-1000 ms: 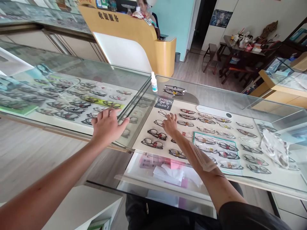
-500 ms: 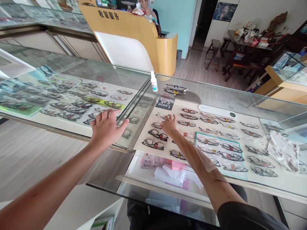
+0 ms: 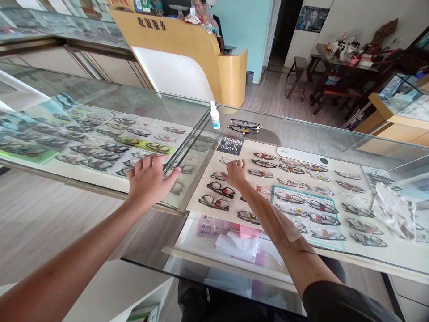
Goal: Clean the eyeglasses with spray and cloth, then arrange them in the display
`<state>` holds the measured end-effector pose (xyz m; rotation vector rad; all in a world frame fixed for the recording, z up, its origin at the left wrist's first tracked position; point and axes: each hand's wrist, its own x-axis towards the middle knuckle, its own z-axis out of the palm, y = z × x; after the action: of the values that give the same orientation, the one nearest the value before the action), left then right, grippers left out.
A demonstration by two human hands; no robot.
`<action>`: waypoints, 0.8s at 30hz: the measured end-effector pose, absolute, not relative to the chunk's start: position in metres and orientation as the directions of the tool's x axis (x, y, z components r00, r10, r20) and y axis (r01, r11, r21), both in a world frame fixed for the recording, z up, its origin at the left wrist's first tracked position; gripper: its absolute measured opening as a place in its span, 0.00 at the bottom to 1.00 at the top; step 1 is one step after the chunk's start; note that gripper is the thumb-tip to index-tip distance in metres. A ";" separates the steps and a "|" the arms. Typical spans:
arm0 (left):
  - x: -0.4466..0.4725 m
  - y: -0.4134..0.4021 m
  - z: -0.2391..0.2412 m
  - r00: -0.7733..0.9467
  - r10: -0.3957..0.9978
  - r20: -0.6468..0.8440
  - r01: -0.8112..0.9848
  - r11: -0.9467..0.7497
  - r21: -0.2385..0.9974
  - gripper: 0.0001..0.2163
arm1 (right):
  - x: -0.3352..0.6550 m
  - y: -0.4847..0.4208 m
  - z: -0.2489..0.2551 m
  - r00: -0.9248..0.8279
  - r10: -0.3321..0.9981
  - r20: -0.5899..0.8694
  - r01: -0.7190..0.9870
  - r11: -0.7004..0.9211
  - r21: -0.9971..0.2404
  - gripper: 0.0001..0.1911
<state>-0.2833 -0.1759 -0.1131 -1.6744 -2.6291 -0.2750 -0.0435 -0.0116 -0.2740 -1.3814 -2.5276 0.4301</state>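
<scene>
My left hand (image 3: 147,175) rests on the glass top of the left display case (image 3: 196,179), fingers and thumb apart. Nothing is in it. My right hand (image 3: 235,173) reaches under the glass into the right-hand case, its fingers bent down on a pair of thin-framed eyeglasses (image 3: 224,160). The fingertips partly hide that pair. Beside my thumb lies another pair of eyeglasses (image 3: 217,176). Nearer to me are black-framed eyeglasses (image 3: 221,189) and a further dark pair (image 3: 213,202). A dark printed card (image 3: 231,145) lies just beyond my right hand.
A white spray bottle (image 3: 215,116) and two folded eyeglasses (image 3: 244,126) stand on the glass top. Several rows of eyeglasses fill the case, some on a teal-edged board (image 3: 306,210). A clear plastic bag (image 3: 395,210) lies right. Behind a wooden counter (image 3: 181,40) sits a person.
The fingers of my right hand have curled a little more over the eyeglasses. My left hand stays where it was, and the view has shifted slightly.
</scene>
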 end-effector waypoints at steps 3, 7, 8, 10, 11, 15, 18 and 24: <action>-0.283 -0.176 -0.113 -0.434 0.894 0.113 0.898 0.418 0.140 0.34 | -0.047 -0.009 -0.273 -0.534 0.844 0.045 0.774 0.509 -0.377 0.25; -0.282 -0.176 -0.113 -0.431 0.895 0.112 0.899 0.415 0.138 0.34 | -0.051 -0.007 -0.278 -0.557 0.831 0.013 0.763 0.517 -0.387 0.26; -0.282 -0.176 -0.113 -0.429 0.896 0.112 0.900 0.414 0.137 0.34 | -0.052 -0.007 -0.279 -0.564 0.826 0.011 0.759 0.524 -0.387 0.26; -0.282 -0.176 -0.113 -0.429 0.896 0.114 0.900 0.414 0.137 0.34 | -0.052 -0.008 -0.281 -0.578 0.816 0.010 0.752 0.538 -0.381 0.25; -0.283 -0.176 -0.114 -0.429 0.896 0.115 0.900 0.413 0.138 0.34 | -0.052 -0.009 -0.282 -0.584 0.812 0.011 0.749 0.544 -0.377 0.25; -0.283 -0.176 -0.114 -0.431 0.894 0.122 0.899 0.413 0.147 0.34 | -0.050 -0.011 -0.282 -0.603 0.798 0.014 0.742 0.567 -0.359 0.25; -0.281 -0.176 -0.113 -0.436 0.891 0.128 0.896 0.417 0.154 0.33 | -0.047 -0.012 -0.281 -0.623 0.782 0.020 0.729 0.589 -0.349 0.25; -0.277 -0.175 -0.108 -0.444 0.889 0.110 0.890 0.424 0.165 0.33 | -0.039 -0.018 -0.278 -0.669 0.742 0.041 0.690 0.641 -0.337 0.27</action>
<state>-0.2768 -0.1753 -0.1078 -1.6533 -2.6462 -0.3122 -0.0392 -0.0183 -0.2782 -1.1820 -2.6836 0.4417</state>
